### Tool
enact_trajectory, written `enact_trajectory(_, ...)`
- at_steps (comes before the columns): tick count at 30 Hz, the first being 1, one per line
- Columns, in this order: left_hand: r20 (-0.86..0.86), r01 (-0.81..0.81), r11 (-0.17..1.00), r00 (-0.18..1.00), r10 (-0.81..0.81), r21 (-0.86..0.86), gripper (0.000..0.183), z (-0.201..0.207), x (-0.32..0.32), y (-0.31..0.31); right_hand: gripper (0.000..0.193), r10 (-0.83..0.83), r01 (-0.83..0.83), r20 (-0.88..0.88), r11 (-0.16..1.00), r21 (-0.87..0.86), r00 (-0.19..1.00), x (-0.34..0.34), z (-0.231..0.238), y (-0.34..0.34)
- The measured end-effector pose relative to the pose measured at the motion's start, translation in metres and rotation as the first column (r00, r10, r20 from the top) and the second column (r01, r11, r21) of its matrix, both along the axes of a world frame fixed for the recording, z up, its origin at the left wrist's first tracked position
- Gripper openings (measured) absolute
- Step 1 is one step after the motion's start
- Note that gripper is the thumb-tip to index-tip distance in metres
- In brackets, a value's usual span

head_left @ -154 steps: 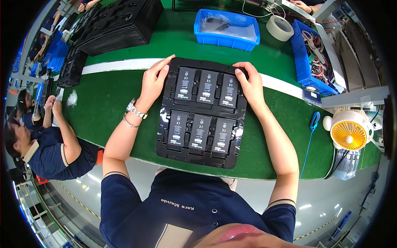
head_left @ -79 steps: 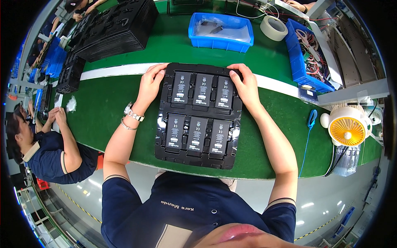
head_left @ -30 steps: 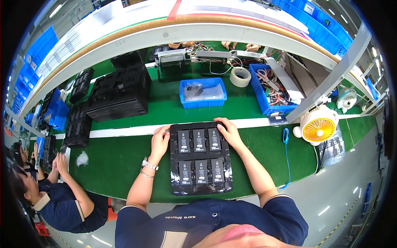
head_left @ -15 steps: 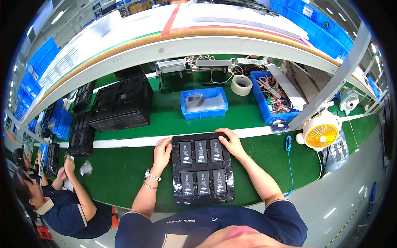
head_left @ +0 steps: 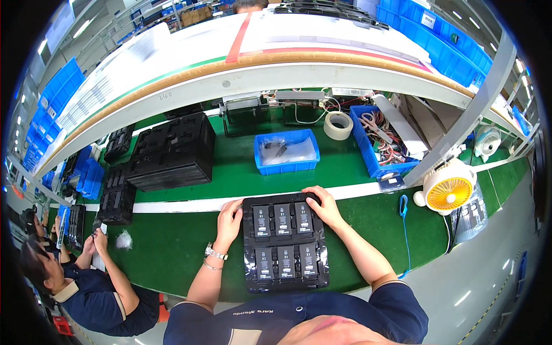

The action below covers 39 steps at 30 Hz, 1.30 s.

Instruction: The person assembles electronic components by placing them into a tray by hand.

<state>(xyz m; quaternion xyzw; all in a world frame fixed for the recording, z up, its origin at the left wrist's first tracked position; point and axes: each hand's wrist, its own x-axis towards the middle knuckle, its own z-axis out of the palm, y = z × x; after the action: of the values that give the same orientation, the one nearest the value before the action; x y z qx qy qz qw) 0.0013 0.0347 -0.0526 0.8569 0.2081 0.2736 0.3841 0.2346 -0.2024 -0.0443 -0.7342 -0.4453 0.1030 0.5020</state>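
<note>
A black plastic tray (head_left: pixel 286 240) lies flat on the green bench in front of me. In its pockets sit several flat black battery packs (head_left: pixel 283 219) with white print, in two rows. My left hand (head_left: pixel 230 219) grips the tray's far left corner, with the thumb at the rim and the fingers round the edge. At the far right corner my right hand (head_left: pixel 324 206) holds the tray the same way, its fingers over the far edge. The undersides of my fingers are partly hidden by the tray.
Beyond a white strip stand a blue bin (head_left: pixel 287 167) of clear bags, a tape roll (head_left: pixel 338 126), and a blue bin (head_left: pixel 384 168) with wires and scissors. Stacked black trays (head_left: pixel 172 152) stand left, a yellow-white fan (head_left: pixel 450 192) right. A shelf (head_left: pixel 322 64) spans overhead. A co-worker (head_left: pixel 95 299) sits left.
The whole view has shifted slightly, so the bench appears a little lower. My hands keep their hold on the tray. The co-worker's hands at the left have moved slightly.
</note>
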Motion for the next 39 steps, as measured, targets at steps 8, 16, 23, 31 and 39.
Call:
enact_trajectory(8, -0.02, -0.048, 0.997, 0.999, 0.047, -0.056, 0.025, 0.001, 0.005, 0.005, 0.029, -0.019, 0.019, 0.005, 1.0, -0.012, 1.0, -0.002, 0.004, -0.002)
enact_trajectory(16, 0.019, -0.053, 0.996, 0.998, 0.055, -0.065, 0.022, -0.005, 0.006, 0.008, 0.03, -0.037, 0.037, -0.005, 0.999, -0.033, 0.999, -0.006, 0.006, -0.003)
enact_trajectory(23, -0.001, -0.036, 0.999, 0.999, 0.036, -0.037, 0.025, 0.002, 0.006, 0.006, 0.031, -0.046, 0.046, -0.002, 0.999, -0.022, 0.999, -0.008, 0.007, -0.004)
enact_trajectory(31, 0.008, -0.017, 0.998, 1.0, 0.018, -0.057, 0.026, 0.007, 0.006, 0.004, 0.031, -0.078, 0.078, -0.043, 0.997, -0.006, 0.996, -0.013, 0.006, -0.003)
enact_trajectory(39, -0.006, 0.083, 0.994, 0.996, -0.084, -0.075, 0.033, 0.012, -0.001, 0.003, 0.032, -0.08, 0.079, -0.077, 0.997, -0.014, 0.994, -0.014, 0.014, -0.005)
